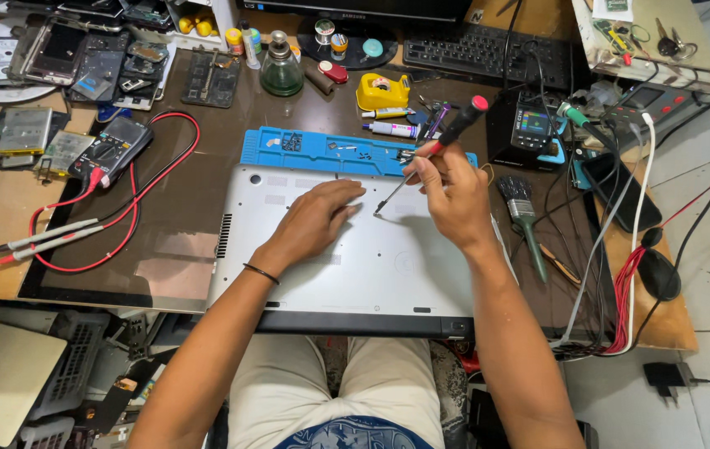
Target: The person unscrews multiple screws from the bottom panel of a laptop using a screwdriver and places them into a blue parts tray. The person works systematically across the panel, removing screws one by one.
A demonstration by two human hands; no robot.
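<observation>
A silver laptop (388, 266) lies upside down on the workbench, its bottom cover facing up. My left hand (315, 218) rests flat on the cover, fingers spread toward the middle. My right hand (446, 193) grips a black screwdriver (446, 137) with a red cap, held slanted, its thin tip touching the cover near the left hand's fingertips. Behind the laptop lies a blue mat tray (322, 151) with several small screws on it.
A multimeter (110, 150) with red leads sits at left by phone parts (81, 54). A glass bottle (280, 71), yellow tape dispenser (382, 90), keyboard (475, 46), soldering station (525, 125), brush (524, 212) and tangled cables (621, 283) crowd the back and right.
</observation>
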